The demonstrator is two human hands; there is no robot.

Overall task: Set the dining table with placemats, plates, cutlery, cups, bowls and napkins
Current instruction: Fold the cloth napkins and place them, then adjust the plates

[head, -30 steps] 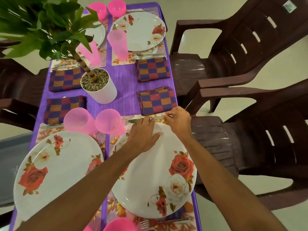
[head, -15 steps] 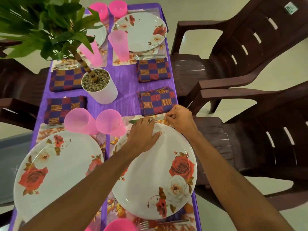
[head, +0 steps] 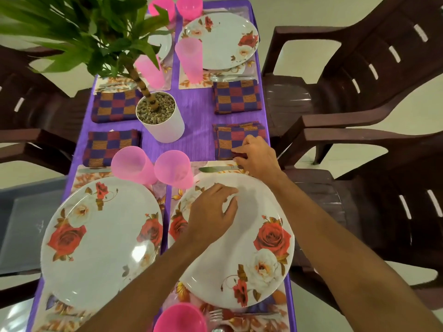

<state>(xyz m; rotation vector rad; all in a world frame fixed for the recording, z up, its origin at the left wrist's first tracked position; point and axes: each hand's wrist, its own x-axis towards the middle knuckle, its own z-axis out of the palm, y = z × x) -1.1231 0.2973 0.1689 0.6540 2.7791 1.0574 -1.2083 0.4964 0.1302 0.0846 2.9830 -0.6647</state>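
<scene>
Moved since half a second ago: right hand (head: 257,159), from the handle of the knife (head: 215,168) to the near edge of the checked napkin (head: 230,137). Left hand (head: 213,212) has stayed on the rose plate (head: 249,236).

- Rose plate: landmark for this entry. It sits on a floral placemat (head: 271,318), nearest the person on their right.
- Left hand: rests on the plate's far half with fingers loosely bent, gripping nothing. Probably steadies the plate while the other hand works.
- Right hand: just beyond the plate's far rim, fingers and thumb pinching the napkin's near edge. Likely straightening or shifting it.
- Knife: lies crosswise just beyond the plate's far rim, between plate and napkin, blade pointing left. No hand holds it.
- Napkin: folded, beyond the knife, on the purple table (head: 196,140).
- Pink cups (head: 173,170): two, beyond the plate's far-left rim.
- Fork (head: 215,315): on the placemat at the plate's near rim.
- Pink bowl (head: 179,318): at the plate's near-left rim.
- Potted plant (head: 163,121): well beyond the plate, to the left of the napkin.

Judgement: this setting looks almost complete, with only tidying left.
</scene>
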